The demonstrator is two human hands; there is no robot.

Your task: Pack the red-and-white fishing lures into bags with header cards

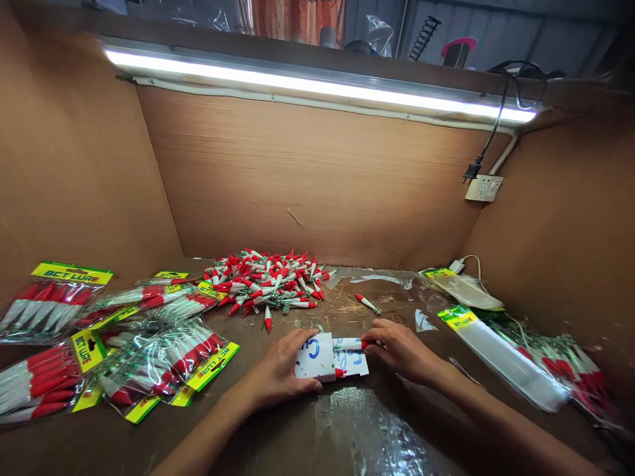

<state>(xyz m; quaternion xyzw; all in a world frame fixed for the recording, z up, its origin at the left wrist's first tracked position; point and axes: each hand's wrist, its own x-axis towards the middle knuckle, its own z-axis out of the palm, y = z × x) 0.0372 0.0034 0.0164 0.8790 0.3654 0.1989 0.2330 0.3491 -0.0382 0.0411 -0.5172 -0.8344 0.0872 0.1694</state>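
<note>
My left hand [282, 363] is wrapped around a small white card box [313, 360] with blue lettering, resting on the table in front of me. A flap of the card sticks out to the right. On that side, my right hand [397, 347] pinches a red and white fishing lure [366, 344] by its red end, the body lying over the flap toward the box opening. The red tip of another lure [340, 373] shows at the box's near right edge. Behind my hands lie a loose lure [367, 303] and a big pile of lures [270, 281].
Filled lure packets [163, 370] with yellow-green headers cover the left side. On the right lie clear empty bags [510, 357] and more lures [580, 370]. Wooden walls surround the table, with a lit tube lamp [317, 82] above and a hanging plug [472, 170] near a socket [485, 188].
</note>
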